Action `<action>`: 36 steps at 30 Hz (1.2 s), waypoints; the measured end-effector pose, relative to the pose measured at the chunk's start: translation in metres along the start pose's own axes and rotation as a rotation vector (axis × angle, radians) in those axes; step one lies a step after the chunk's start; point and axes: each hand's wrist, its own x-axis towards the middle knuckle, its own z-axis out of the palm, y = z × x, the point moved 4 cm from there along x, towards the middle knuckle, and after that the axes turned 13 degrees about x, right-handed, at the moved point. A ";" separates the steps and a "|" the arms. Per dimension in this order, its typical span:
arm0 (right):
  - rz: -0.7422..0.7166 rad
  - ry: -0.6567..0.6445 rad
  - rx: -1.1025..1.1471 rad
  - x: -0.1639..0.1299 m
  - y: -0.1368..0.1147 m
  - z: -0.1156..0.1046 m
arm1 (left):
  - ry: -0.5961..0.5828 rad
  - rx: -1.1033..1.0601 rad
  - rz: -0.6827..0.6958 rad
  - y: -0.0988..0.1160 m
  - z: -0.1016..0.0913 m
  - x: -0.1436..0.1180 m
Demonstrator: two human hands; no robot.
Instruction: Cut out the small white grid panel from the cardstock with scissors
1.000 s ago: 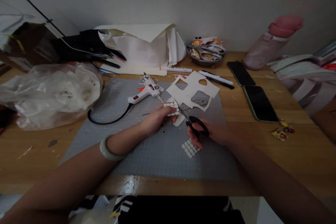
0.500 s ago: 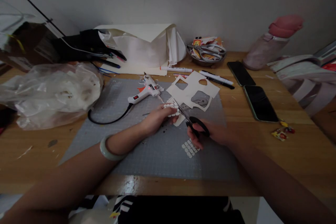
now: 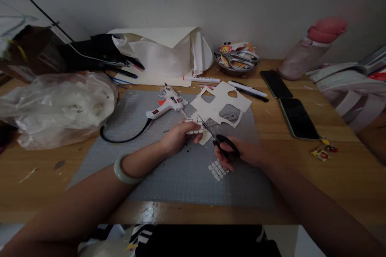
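The right hand (image 3: 241,153) is closed through the black handles of a pair of scissors (image 3: 218,138), whose blades point up and left into a small white paper piece (image 3: 196,129). The left hand (image 3: 177,138) pinches that piece between fingers and thumb, just left of the blades. All of this sits over the grey cutting mat (image 3: 150,168), which serves as the landmark here.

On the mat, just below the right hand, lies a cluster of small white cut-outs (image 3: 217,170). Toward the mat's far edge a white sheet with cut holes (image 3: 221,102) lies flat, and left of it rests a white glue gun (image 3: 165,104) with its black cord curling off the mat's left side.

Beyond the mat's far right corner stands a shallow metal bowl (image 3: 223,68), holding a second, silver pair of scissors (image 3: 238,58) and some coloured packets. Left of the mat a clear plastic bag (image 3: 57,106) bulges with pale scraps. Right of the mat two dark phones (image 3: 297,116) lie on the wooden surface (image 3: 346,176).
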 end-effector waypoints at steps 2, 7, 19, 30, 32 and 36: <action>-0.004 -0.007 -0.007 0.000 0.000 0.000 | 0.013 -0.006 -0.017 0.001 -0.001 -0.001; -0.002 -0.004 -0.036 0.000 -0.002 0.000 | 0.011 -0.041 0.032 0.002 0.000 -0.001; 0.003 -0.005 -0.082 0.000 -0.004 0.002 | -0.039 -0.002 0.086 0.001 0.001 0.000; -0.036 -0.014 -0.094 0.000 -0.003 0.000 | -0.053 -0.021 0.078 0.002 0.002 0.000; -0.046 -0.016 -0.085 0.000 -0.003 0.000 | -0.045 -0.022 0.064 0.002 0.002 0.000; -0.061 -0.015 -0.041 0.000 -0.001 0.000 | -0.032 -0.042 0.037 -0.001 0.003 0.000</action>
